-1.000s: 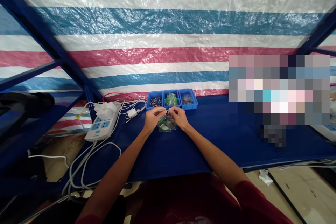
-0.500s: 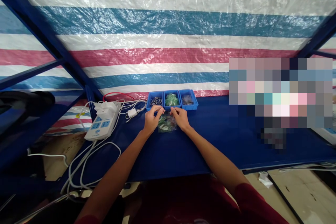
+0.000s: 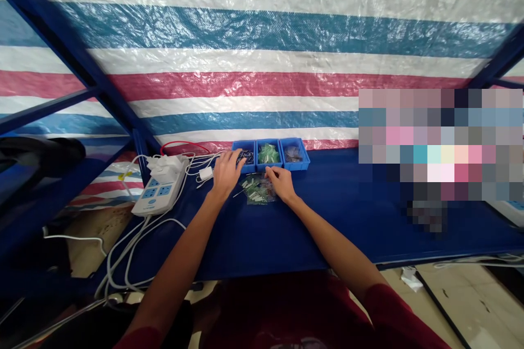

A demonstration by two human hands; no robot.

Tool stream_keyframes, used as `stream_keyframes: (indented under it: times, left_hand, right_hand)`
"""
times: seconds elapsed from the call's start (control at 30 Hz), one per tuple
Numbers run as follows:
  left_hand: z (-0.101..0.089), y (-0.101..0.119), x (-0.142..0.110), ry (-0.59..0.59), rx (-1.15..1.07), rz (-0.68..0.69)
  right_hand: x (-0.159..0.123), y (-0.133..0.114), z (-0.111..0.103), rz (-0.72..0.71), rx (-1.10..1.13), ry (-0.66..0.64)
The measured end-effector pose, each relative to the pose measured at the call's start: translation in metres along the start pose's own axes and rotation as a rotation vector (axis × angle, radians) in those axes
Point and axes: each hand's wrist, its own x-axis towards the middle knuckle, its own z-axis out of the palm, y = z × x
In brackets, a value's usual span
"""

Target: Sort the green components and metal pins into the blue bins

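At the left bin (image 3: 249, 166), the left hand (image 3: 226, 173) is reaching with parted fingers; beside it, the right hand (image 3: 280, 182) is pinching, contents indiscernible.

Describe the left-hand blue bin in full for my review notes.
The left blue bin is an open-topped, roughly rectangular box, apparently plastic, standing upright on the blue table near the striped sheet. Small, thin dark and silvery pieces lie jumbled inside. Its right side adjoins the middle bin. The left hand covers its left side, fingers over the opening; whether they touch it or its contents is unclear.
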Motion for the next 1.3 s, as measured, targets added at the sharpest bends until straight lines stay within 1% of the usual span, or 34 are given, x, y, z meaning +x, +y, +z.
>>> stream_keyframes:
  times: [0.03, 0.07, 0.17, 0.23, 0.27, 0.33, 0.43, 0.53, 0.6, 0.67, 0.73, 0.83, 0.87, 0.93, 1.03, 1.2, 1.3]
  left_hand:
    - [-0.004, -0.001, -0.001, -0.089, 0.010, -0.006]
    - [-0.009, -0.001, -0.002, -0.214, 0.010, -0.008]
    - [-0.022, 0.001, -0.005, -0.641, 0.021, -0.060]
    - [-0.027, 0.002, -0.007, -0.827, 0.027, -0.094]
    - [-0.028, 0.002, -0.008, -0.887, 0.021, -0.099]
    - [-0.027, 0.001, -0.010, -0.967, -0.010, -0.094]
    - [-0.023, 0.000, -0.012, -1.020, -0.043, -0.084]
    - [-0.023, 0.000, -0.012, -1.005, -0.020, -0.069]
    - [-0.024, 0.002, -0.010, -0.940, -0.009, -0.034]
    - [-0.023, 0.007, -0.008, -0.813, -0.015, 0.018]
    - [-0.018, 0.014, -0.005, -0.662, -0.057, 0.069]
    - [-0.002, 0.025, -0.002, -0.506, -0.239, 0.145]
    - [0.005, 0.028, -0.002, -0.466, -0.314, 0.141]
    - [0.017, 0.030, -0.003, -0.394, -0.417, 0.072]
    - [0.028, 0.028, -0.010, -0.301, -0.497, -0.009]
    - [0.032, 0.024, -0.023, -0.196, -0.531, -0.046]
    - [0.030, 0.025, -0.027, -0.140, -0.592, -0.088]
  right_hand:
    - [0.000, 0.000, 0.000, -0.005, -0.013, -0.003]
    - [0.000, 0.000, 0.000, -0.010, -0.028, -0.006]
    - [0.000, 0.000, 0.000, -0.020, -0.062, -0.020]
    - [0.000, 0.000, 0.000, -0.022, -0.073, -0.030]
    - [0.000, 0.000, 0.000, -0.023, -0.077, -0.036]
    - [0.000, 0.001, 0.000, -0.025, -0.088, -0.046]
    - [0.001, 0.002, 0.000, -0.027, -0.095, -0.052]
    - [0.001, 0.001, 0.001, -0.028, -0.095, -0.051]
    - [0.000, 0.001, 0.001, -0.025, -0.096, -0.045]
    - [0.000, 0.000, 0.000, -0.017, -0.093, -0.018]
    - [0.000, -0.001, -0.001, -0.009, -0.081, 0.030]
    - [0.000, -0.001, -0.003, 0.007, -0.054, 0.097]
    - [0.001, -0.002, -0.004, 0.013, -0.043, 0.107]
    - [0.002, -0.001, -0.005, 0.025, -0.023, 0.113]
    - [0.003, 0.000, -0.005, 0.044, 0.012, 0.091]
    - [0.004, 0.005, 0.000, 0.037, 0.094, -0.011]
    - [0.004, 0.008, 0.001, 0.010, 0.091, -0.010]
